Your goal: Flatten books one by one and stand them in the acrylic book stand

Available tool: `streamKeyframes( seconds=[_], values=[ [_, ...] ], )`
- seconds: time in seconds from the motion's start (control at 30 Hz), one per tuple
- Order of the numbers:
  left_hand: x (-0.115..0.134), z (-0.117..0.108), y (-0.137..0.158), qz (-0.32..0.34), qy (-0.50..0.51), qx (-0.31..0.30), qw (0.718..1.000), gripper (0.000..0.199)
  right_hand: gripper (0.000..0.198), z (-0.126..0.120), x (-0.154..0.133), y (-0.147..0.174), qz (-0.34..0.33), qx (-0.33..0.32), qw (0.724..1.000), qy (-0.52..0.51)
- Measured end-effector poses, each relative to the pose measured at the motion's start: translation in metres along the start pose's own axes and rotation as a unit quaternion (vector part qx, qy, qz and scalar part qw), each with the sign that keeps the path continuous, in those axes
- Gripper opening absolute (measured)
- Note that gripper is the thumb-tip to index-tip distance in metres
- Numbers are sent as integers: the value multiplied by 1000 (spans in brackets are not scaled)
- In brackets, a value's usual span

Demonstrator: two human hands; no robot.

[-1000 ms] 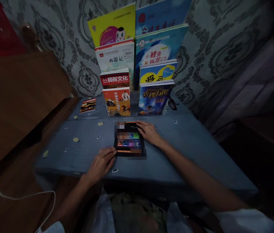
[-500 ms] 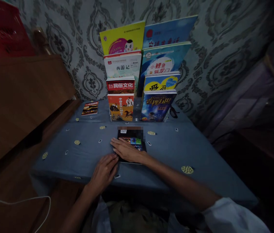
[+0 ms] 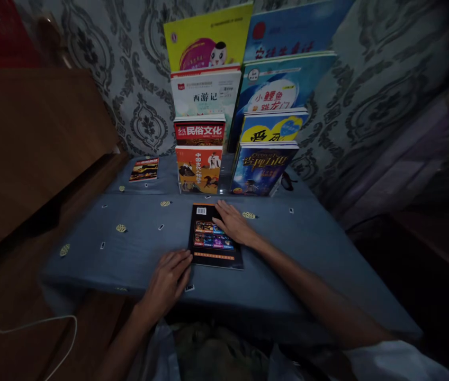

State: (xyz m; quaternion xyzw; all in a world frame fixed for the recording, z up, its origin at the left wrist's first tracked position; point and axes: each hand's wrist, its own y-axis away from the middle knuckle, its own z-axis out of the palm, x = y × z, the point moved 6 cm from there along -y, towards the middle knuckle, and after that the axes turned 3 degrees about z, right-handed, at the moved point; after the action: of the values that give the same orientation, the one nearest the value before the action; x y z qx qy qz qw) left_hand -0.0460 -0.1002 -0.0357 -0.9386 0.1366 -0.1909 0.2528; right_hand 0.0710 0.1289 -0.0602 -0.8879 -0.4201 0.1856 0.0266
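A dark book (image 3: pixel 212 260) lies flat on the cloth-covered table, its barcode and rows of small coloured pictures facing up. Across its upper right part rests my right hand (image 3: pixel 233 223), fingers stretched out and laid flat on the cover. My left hand (image 3: pixel 170 275) lies on the cloth at the book's lower left, its fingertips at the edge of the cover. The left fingers are extended side by side, with nothing seen in them.
Behind the book, a clear stand holds two stepped columns of books, including an orange book (image 3: pixel 199 169) and a blue book (image 3: pixel 262 168). A small book (image 3: pixel 144 170) lies at the table's back left. Dark glasses (image 3: pixel 288 181) sit right of the stand. A white cable (image 3: pixel 50 320) hangs lower left.
My right hand has slid from the book's lower left to its upper right, uncovering more of the cover. My left hand stays by the lower left edge. The camera view has shifted slightly.
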Motion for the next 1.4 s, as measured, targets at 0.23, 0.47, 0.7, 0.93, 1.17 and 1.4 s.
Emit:
streamKeyframes(
  seconds=[0.23,0.47,0.7,0.93,1.17,1.4],
  values=[
    [1,-1,-2,-2,12,7,1000,34,60,-1,-10,20,1,19,1000,19],
    [1,-3,-2,4,2,8,1000,34,60,0,-64,64,-114,-11,993,6],
    [1,-3,-2,2,5,5,1000,35,75,2,-104,98,-189,-51,981,-8],
    [0,-1,-1,-17,18,-7,1000,39,76,-3,-111,118,-198,-55,978,-29],
    [2,-1,0,-8,-2,-20,1000,42,80,-8,-98,135,-194,-54,978,-52],
    [6,-1,-3,3,-27,-27,999,42,81,-19,-82,149,-178,-75,979,-68]
  ],
)
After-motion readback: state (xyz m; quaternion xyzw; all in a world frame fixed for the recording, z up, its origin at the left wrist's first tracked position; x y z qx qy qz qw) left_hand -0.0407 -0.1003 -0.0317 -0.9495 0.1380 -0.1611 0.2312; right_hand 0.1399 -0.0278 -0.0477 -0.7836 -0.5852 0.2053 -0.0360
